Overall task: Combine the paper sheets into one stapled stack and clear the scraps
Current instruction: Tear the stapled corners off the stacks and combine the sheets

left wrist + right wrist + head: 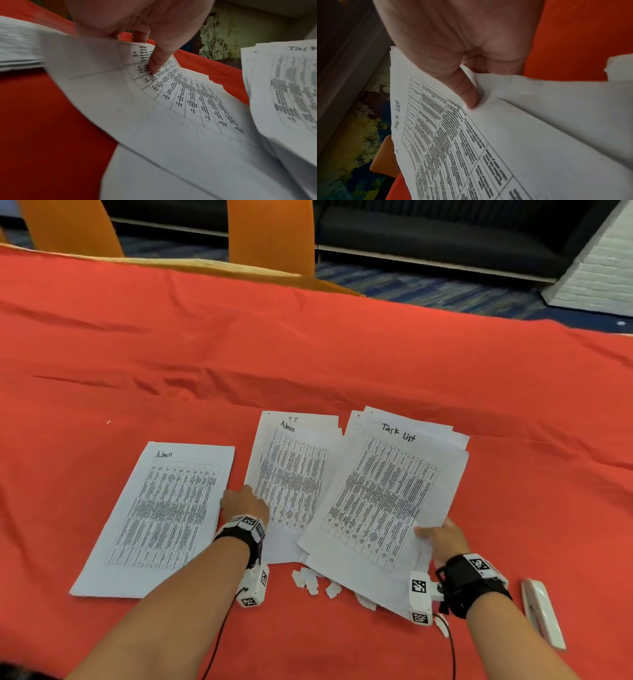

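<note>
Three lots of printed paper lie on the red tablecloth (308,354). A single "Admin" sheet (161,518) lies flat at the left. My left hand (239,498) pinches the left edge of the middle "Admin" sheets (291,474). In the left wrist view its thumb (159,59) presses on the lifted, curled sheet (171,108) with fingers beneath. My right hand (435,534) grips the lower right corner of the "Task list" stack (383,498), which overlaps the middle sheets. In the right wrist view the thumb (465,92) lies on top of the stack (471,148). Several torn white scraps (311,580) lie below the papers.
A white stapler (543,611) lies on the cloth just right of my right wrist. Two orange chair backs (270,234) stand beyond the table's far edge. Bare red cloth stretches behind and to both sides of the papers.
</note>
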`<state>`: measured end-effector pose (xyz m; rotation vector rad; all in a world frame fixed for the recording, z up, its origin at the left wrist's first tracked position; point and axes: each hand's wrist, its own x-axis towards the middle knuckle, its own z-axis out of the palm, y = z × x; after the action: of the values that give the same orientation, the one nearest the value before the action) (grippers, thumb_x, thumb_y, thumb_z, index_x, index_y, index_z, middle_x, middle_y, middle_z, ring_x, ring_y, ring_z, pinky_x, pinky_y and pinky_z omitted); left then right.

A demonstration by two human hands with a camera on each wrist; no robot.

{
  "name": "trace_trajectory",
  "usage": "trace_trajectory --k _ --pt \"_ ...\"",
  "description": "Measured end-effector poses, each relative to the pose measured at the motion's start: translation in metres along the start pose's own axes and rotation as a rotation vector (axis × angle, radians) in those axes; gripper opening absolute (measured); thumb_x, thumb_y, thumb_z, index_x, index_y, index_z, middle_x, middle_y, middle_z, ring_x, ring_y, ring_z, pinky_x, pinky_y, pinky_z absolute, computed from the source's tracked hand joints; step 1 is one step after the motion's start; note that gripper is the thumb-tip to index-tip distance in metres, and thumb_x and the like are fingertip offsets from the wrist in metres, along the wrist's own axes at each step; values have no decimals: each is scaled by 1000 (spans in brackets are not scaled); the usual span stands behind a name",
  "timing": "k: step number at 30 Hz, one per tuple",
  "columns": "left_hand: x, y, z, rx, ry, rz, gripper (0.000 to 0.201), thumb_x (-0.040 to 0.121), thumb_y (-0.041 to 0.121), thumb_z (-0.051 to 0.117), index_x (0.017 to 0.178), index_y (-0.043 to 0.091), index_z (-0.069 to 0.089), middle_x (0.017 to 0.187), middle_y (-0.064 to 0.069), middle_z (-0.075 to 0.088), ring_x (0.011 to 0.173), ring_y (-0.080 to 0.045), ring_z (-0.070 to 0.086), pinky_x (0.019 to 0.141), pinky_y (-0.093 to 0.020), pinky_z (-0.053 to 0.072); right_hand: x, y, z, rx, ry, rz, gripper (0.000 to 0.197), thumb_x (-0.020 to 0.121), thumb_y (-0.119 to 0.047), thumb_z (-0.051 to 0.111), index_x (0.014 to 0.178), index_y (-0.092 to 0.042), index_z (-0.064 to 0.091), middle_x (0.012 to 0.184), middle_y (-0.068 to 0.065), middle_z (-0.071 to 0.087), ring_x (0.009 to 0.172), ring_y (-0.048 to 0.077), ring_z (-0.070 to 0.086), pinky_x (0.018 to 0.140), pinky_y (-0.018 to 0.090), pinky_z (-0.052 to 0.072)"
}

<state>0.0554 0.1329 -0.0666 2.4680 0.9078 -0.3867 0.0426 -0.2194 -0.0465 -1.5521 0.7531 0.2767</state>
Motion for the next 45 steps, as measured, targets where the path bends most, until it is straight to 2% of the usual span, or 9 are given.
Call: trace_trajectory --k 5,12,15,21,29,33,37,41,45 --pt "6 1 -5 -8 -30 -80 38 91 12 51 128 4 50 131 -21 42 121 -35 43 96 -43 43 -4 -3 -3 20 -12 2 45 86 16 52 128 1 53 116 17 61 101 32 58 89 42 46" --pt "-1 4 -3 -216 -106 -28 45 90 6 54 130 0 35 102 -17 58 91 -33 59 69 -33 45 0 -2 -9 8 15 9 46 85 16 53 129 1 53 126 22 60 114 40 58 100 50 45" --pt "-5 10 1 -360 -144 -89 71 86 7 62 142 0 19 116 -16 54 99 -31 57 77 -31 45 -1 -2 -12 -3 25 10 46 85 15 54 128 1 53 126 23 61 113 40 59 100 50 45" --pt "1 14 4 -484 -295 -105 58 90 17 61 141 1 39 135 -15 52 119 -32 54 96 -34 45 2 -1 -18 -20 35 18 46 85 13 56 129 -1 54 124 21 62 111 38 60 100 50 46" --pt "-8 13 -46 -580 170 147 18 94 7 50 107 5 62 99 -13 63 87 -24 57 74 -29 43 15 -2 -30 -116 63 68 47 86 10 56 132 -1 51 129 20 59 117 39 57 103 52 43" --pt "-11 16 -97 -781 307 153 21 93 14 55 111 4 62 96 -4 62 88 -19 55 77 -29 46 20 -4 -30 -227 71 86 45 86 5 59 130 1 51 126 21 60 117 39 57 97 42 47" --pt "-26 24 -104 -840 150 207 24 93 16 56 115 12 63 98 1 65 88 -18 60 70 -25 48 35 2 -20 -195 29 33 48 82 9 60 128 1 51 128 22 60 116 38 58 102 51 44" --pt "-45 31 -71 -790 -90 221 20 92 19 58 111 18 65 106 0 69 97 -23 66 88 -38 53 11 -15 4 -130 -67 31 40 83 13 58 119 -4 58 110 18 65 106 36 62 98 51 47" --pt "-62 32 -34 -689 -268 212 20 92 15 59 112 14 61 110 -5 67 93 -21 64 77 -28 50 6 -17 17 -83 -190 32 44 78 15 60 120 1 60 110 19 69 101 36 66 94 56 49"
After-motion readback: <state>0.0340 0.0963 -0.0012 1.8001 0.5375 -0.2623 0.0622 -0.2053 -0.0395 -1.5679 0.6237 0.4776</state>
